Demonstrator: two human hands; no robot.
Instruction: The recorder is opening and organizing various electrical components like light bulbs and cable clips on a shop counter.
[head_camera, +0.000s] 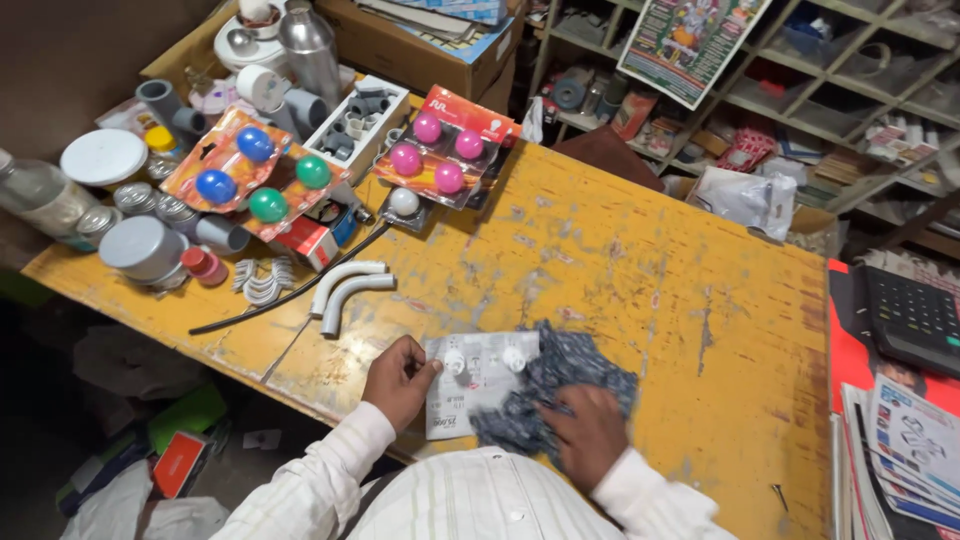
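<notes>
- At the near edge of the yellow table (640, 290): a blister card (478, 385) with two small white bulbs lies flat, partly under a dark patterned cloth (570, 385).
- Left hand (400, 378): fingers curled, thumb and fingertips pinching the card's left edge and pinning it down.
- Right hand (588, 432): pressed on the cloth, gripping it; the hand is blurred, so the exact hold cannot be told.
- Step in hand, as judged: wiping the card with the cloth while the other hand steadies it.
- Next move, as judged: calls for a firm hold on the card's edge and light strokes, so the raised bulbs are not knocked loose.
- Far left: cards of coloured bulbs (255, 170), two white pipe elbows (345, 285), grey pipe fittings (355, 115), well apart from both hands.
- Far right: a calculator (915, 320) beside stacked papers (905, 450).
</notes>
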